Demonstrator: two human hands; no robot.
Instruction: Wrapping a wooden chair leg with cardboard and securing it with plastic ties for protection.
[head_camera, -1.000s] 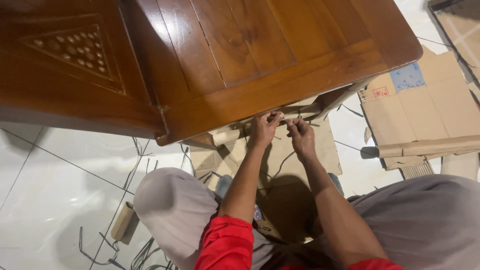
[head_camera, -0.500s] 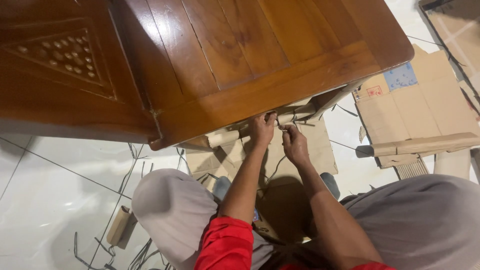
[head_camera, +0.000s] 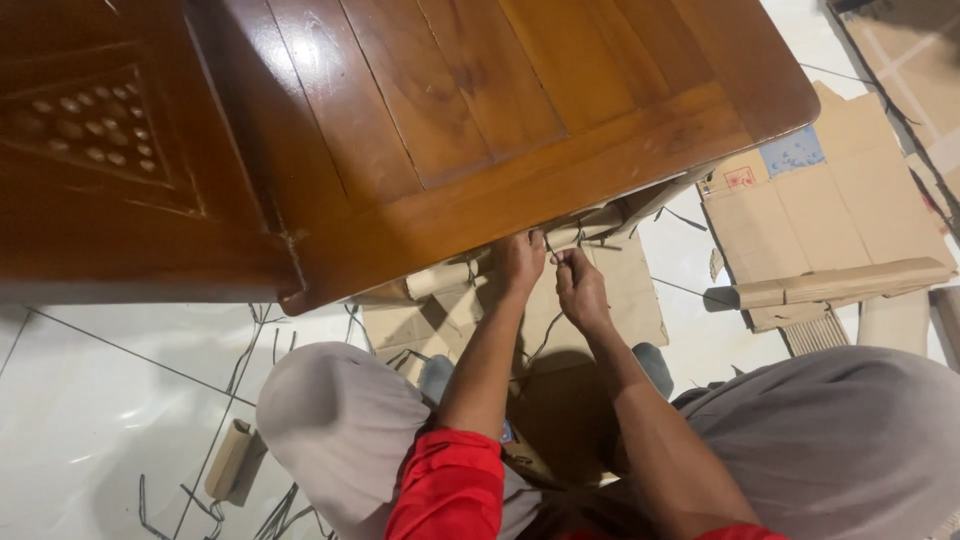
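Brown cardboard is wrapped in a roll (head_camera: 590, 222) around a rail just under the edge of the polished wooden desk (head_camera: 500, 110), and both hands are busy at it. The left hand (head_camera: 522, 262) reaches up to the underside of the desk edge, fingers curled against the wrapped rail; its grip is partly hidden by the wood, so I cannot tell whether it is pinching anything. The right hand (head_camera: 580, 285) sits just beside it, thumb and forefinger pressed together on a thin dark string (head_camera: 549, 245) that runs up to the roll and trails down between the forearms toward the lap. A second wrapped cardboard roll (head_camera: 438, 279) shows to the left of the hands, also tucked under the desk edge.

The person sits on the white tiled floor (head_camera: 90, 400) in grey trousers and red sleeves, knees spread either side of a flat cardboard sheet (head_camera: 600, 320) lying beneath the hands. More loose dark string (head_camera: 250, 350) is scattered over the tiles to the left, near a small cardboard tube (head_camera: 228, 458). To the right, well apart from the hands, lies a flattened cardboard box (head_camera: 840, 210) with a long cardboard roll (head_camera: 830, 283) resting across it.
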